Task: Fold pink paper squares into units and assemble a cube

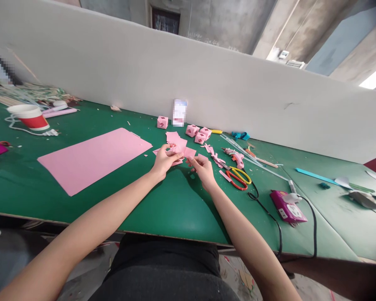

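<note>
Pink paper pieces [173, 138] lie in a small pile on the green table [175, 205]. Over the pile, my left hand [165, 161] is closed on a pink paper piece [179, 146]. Just to its right my right hand [202, 169] has its thumb and fingers pinched together beside the paper; whatever they hold is too small to make out. Several folded pink paper cubes [192, 130] stand behind the pile. A large pink sheet [97, 161] lies flat to the left.
Scissors with red and yellow handles [238, 177], a pink glue gun [238, 159] and paper scraps [213, 154] lie to the right. A magenta power strip [288, 207] with cables is farther right. A phone [179, 113] leans on the partition [138, 71]. A paper cup [29, 117] stands left.
</note>
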`<state>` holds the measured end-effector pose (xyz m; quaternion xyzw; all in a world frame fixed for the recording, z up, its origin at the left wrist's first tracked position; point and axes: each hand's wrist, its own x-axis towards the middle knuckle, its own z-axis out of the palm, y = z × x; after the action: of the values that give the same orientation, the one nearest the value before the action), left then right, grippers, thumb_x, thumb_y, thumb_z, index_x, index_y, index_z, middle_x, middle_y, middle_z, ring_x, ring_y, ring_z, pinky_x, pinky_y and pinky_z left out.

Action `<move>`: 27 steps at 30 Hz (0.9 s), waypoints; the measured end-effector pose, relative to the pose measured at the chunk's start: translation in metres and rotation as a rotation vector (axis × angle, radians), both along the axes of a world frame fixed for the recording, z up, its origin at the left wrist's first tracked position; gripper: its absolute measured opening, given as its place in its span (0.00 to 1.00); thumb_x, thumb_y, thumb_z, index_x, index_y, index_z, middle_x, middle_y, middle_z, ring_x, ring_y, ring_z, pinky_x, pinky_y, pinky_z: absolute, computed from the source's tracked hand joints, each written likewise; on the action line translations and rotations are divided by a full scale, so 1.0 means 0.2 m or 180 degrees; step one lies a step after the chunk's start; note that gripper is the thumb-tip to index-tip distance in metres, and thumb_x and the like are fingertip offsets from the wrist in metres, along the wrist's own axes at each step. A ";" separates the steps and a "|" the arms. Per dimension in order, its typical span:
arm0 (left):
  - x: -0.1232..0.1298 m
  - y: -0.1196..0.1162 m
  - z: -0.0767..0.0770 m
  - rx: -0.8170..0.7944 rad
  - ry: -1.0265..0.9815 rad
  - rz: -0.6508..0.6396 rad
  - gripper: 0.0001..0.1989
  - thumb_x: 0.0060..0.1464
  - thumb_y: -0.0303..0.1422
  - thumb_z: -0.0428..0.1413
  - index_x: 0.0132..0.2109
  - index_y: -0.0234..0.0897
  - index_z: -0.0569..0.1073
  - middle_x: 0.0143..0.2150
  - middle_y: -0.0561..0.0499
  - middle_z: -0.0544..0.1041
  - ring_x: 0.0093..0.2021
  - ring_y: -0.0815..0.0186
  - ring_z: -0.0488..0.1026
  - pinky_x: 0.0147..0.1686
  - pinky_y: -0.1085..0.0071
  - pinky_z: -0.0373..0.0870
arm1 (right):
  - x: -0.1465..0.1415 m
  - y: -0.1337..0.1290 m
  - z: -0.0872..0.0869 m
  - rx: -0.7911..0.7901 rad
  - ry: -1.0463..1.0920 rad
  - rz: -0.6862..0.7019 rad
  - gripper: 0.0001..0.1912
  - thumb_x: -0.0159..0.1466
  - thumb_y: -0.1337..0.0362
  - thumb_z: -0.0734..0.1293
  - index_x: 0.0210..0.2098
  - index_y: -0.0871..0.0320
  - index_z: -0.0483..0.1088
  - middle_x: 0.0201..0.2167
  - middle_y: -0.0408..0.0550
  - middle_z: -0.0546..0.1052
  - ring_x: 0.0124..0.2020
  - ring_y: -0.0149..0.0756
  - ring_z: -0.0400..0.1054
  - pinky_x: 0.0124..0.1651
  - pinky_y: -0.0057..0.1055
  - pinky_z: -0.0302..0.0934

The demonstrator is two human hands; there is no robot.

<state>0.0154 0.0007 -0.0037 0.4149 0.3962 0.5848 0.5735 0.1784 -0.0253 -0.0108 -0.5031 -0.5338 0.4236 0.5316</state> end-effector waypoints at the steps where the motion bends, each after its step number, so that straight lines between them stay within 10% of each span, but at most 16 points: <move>1: 0.00 0.00 0.01 0.0024 0.0057 -0.0011 0.28 0.44 0.28 0.71 0.51 0.37 0.67 0.31 0.54 0.80 0.36 0.60 0.84 0.43 0.61 0.81 | 0.00 0.00 0.01 -0.0002 -0.0025 0.0011 0.27 0.52 0.38 0.73 0.32 0.57 0.78 0.34 0.52 0.83 0.34 0.39 0.74 0.30 0.30 0.66; 27: -0.01 -0.04 0.03 0.0293 0.0399 -0.0319 0.34 0.41 0.38 0.73 0.54 0.37 0.69 0.32 0.53 0.81 0.35 0.63 0.81 0.43 0.62 0.79 | 0.01 -0.01 0.04 0.0089 -0.0159 -0.0089 0.28 0.47 0.38 0.77 0.31 0.57 0.78 0.29 0.50 0.81 0.29 0.40 0.71 0.29 0.34 0.64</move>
<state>0.0142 -0.0070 0.0032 0.4959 0.3828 0.5459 0.5564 0.1799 -0.0271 -0.0036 -0.5134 -0.5457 0.3959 0.5310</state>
